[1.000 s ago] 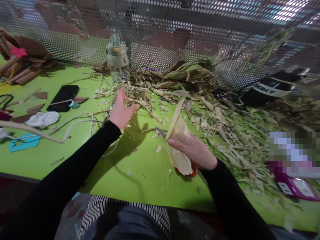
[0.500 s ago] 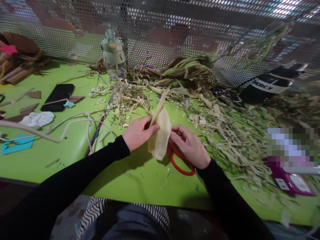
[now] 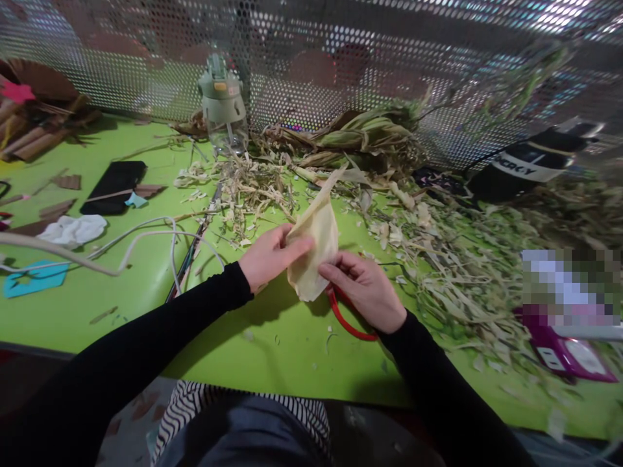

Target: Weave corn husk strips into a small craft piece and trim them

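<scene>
Between my two hands is a pale, dried corn husk (image 3: 316, 243), pointed at its far end and held above the table. My left hand (image 3: 273, 254) grips its left edge, with the thumb across the front face. At its lower right edge, my right hand (image 3: 367, 285) pinches the husk between thumb and fingers. Red-handled scissors (image 3: 351, 324) lie under my right hand; their blades are hidden, and I cannot tell whether they touch the palm.
Shredded husk scraps (image 3: 452, 279) cover the green table (image 3: 233, 357) on the right. At the back stand a clear bottle (image 3: 224, 107) and a bundle of husks (image 3: 365, 139). A black phone (image 3: 114, 187), white cable (image 3: 121, 256) and black bottle (image 3: 530, 165) lie around.
My left hand has come back from the scrap pile and taken hold of the husk's left side. The husk has moved left and opened flatter, and my right hand has shifted to its lower right edge.
</scene>
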A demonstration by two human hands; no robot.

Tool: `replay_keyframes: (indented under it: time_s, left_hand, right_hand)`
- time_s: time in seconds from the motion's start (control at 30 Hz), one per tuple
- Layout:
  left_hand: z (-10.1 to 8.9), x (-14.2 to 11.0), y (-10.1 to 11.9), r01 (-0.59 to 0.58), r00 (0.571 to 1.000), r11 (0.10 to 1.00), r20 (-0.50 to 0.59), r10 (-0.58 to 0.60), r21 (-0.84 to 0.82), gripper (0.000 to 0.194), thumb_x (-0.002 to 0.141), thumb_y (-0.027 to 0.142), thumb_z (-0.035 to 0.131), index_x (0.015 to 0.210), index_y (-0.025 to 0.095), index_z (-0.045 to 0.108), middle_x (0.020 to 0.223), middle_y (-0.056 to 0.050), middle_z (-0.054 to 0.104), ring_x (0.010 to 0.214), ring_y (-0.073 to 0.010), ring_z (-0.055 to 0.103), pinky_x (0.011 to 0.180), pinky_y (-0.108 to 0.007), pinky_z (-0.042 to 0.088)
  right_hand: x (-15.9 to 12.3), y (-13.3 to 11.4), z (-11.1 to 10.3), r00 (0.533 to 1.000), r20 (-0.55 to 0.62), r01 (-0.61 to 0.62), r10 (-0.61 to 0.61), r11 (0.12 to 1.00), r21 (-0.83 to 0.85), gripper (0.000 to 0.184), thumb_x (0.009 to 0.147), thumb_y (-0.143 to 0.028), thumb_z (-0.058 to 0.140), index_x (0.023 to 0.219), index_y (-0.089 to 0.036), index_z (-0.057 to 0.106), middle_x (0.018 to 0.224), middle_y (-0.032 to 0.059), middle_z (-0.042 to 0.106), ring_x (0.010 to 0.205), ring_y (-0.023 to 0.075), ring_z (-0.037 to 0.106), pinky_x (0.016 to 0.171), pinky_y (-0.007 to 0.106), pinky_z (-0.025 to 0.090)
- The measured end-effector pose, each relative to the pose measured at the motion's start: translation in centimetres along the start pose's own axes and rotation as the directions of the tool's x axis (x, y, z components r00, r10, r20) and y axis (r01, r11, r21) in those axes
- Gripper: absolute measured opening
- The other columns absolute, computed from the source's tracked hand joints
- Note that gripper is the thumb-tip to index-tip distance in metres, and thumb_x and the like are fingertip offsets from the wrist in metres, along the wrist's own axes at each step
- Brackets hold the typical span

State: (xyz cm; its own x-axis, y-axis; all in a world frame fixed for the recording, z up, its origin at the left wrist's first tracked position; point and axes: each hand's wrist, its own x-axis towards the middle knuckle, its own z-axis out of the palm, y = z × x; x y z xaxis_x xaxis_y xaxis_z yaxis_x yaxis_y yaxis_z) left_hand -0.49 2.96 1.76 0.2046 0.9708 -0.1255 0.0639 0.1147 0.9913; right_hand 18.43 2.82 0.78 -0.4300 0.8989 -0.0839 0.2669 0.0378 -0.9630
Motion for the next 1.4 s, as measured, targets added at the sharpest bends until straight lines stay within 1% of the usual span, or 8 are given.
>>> replay_keyframes:
  time_s: [0.1, 0.27, 0.4, 0.53, 0.73, 0.87, 1.1, 1.4]
  left_hand:
    - [0.1, 0.1, -0.4, 0.255, 0.951, 0.927, 0.248, -0.188, -0.276, 0.028, 0.071, 0.028, 0.074, 0.09, 0.011, 0.063, 0.085, -0.007, 0.068, 0.076, -0.0146, 0.062, 0.075, -0.029, 0.049]
    - [0.1, 0.2, -0.8, 0.308, 0.946, 0.87, 0.221, -0.238, -0.384, 0.025, 0.069, 0.019, 0.076, 0.09, 0.01, 0.067, 0.086, -0.009, 0.071, 0.073, -0.0134, 0.064, 0.077, -0.031, 0.05]
    - [0.4, 0.1, -0.7, 0.292, 0.949, 0.917, 0.199, -0.243, -0.273, 0.021, 0.07, 0.017, 0.073, 0.089, 0.01, 0.068, 0.084, -0.008, 0.071, 0.07, -0.0126, 0.063, 0.074, -0.03, 0.051]
    - [0.6, -0.1, -0.2, 0.273, 0.96, 0.961, 0.077, -0.269, -0.036, 0.019, 0.072, 0.02, 0.069, 0.088, 0.01, 0.067, 0.079, -0.006, 0.069, 0.064, -0.0113, 0.061, 0.061, -0.024, 0.049]
    - [0.7, -0.4, 0.0, 0.13, 0.989, 0.944, 0.023, -0.144, 0.303, 0.021, 0.072, 0.028, 0.062, 0.084, 0.012, 0.067, 0.073, -0.004, 0.068, 0.057, -0.011, 0.056, 0.051, -0.021, 0.044]
    - [0.7, -0.4, -0.3, 0.086, 0.994, 0.942, 0.032, -0.102, 0.323, 0.023, 0.072, 0.03, 0.059, 0.085, 0.012, 0.066, 0.073, -0.004, 0.068, 0.057, -0.0111, 0.057, 0.051, -0.021, 0.045]
    - [0.9, -0.2, -0.6, 0.116, 0.992, 0.953, 0.016, -0.126, 0.279, 0.022, 0.072, 0.032, 0.06, 0.081, 0.013, 0.066, 0.073, -0.004, 0.068, 0.058, -0.0114, 0.058, 0.05, -0.021, 0.045]
    - [1.3, -0.2, -0.8, 0.124, 0.992, 0.962, -0.023, -0.123, 0.243, 0.025, 0.072, 0.034, 0.061, 0.085, 0.013, 0.065, 0.077, -0.006, 0.069, 0.06, -0.0126, 0.059, 0.052, -0.022, 0.046]
  right_hand:
    - [0.0, -0.1, 0.1, 0.998, -0.059, -0.015, 0.019, 0.998, 0.063, 0.025, 0.076, -0.042, 0.07, 0.079, -0.018, 0.062, 0.065, -0.0029, 0.06, 0.052, 0.0071, 0.054, 0.049, 0.019, 0.047]
    - [0.1, -0.5, -0.1, 0.992, -0.106, -0.06, 0.066, 0.997, 0.058, 0.029, 0.072, -0.043, 0.072, 0.078, -0.017, 0.063, 0.062, -0.0028, 0.061, 0.052, 0.0074, 0.057, 0.052, 0.02, 0.051]
    - [0.1, -0.3, -0.2, 0.996, -0.073, -0.052, 0.053, 0.999, 0.013, 0.03, 0.075, -0.046, 0.069, 0.08, -0.017, 0.062, 0.062, -0.0022, 0.061, 0.051, 0.0078, 0.057, 0.051, 0.021, 0.05]
    - [0.1, -0.1, 0.0, 0.998, -0.054, -0.026, 0.024, 0.999, -0.034, 0.029, 0.078, -0.045, 0.065, 0.083, -0.018, 0.059, 0.063, -0.0029, 0.06, 0.048, 0.007, 0.054, 0.047, 0.02, 0.047]
    - [-0.2, -0.6, 0.2, 1.0, 0.0, -0.01, 0.01, 0.993, -0.121, 0.026, 0.084, -0.044, 0.058, 0.084, -0.018, 0.055, 0.064, -0.0027, 0.057, 0.049, 0.0078, 0.053, 0.045, 0.021, 0.045]
    - [-0.1, -0.5, 0.3, 0.999, 0.04, -0.014, 0.019, 0.994, -0.11, 0.025, 0.086, -0.043, 0.055, 0.084, -0.019, 0.053, 0.063, -0.0034, 0.056, 0.049, 0.0078, 0.052, 0.046, 0.021, 0.045]
    - [0.0, 0.0, 0.8, 0.995, -0.092, 0.02, -0.032, 0.991, -0.134, 0.021, 0.086, -0.04, 0.056, 0.082, -0.02, 0.05, 0.064, -0.0027, 0.056, 0.051, 0.0091, 0.052, 0.047, 0.022, 0.044]
    - [-0.3, 0.1, 1.2, 0.984, -0.143, 0.087, -0.11, 0.984, -0.153, 0.02, 0.087, -0.039, 0.056, 0.087, -0.019, 0.055, 0.071, -0.0003, 0.058, 0.06, 0.0115, 0.055, 0.056, 0.026, 0.049]
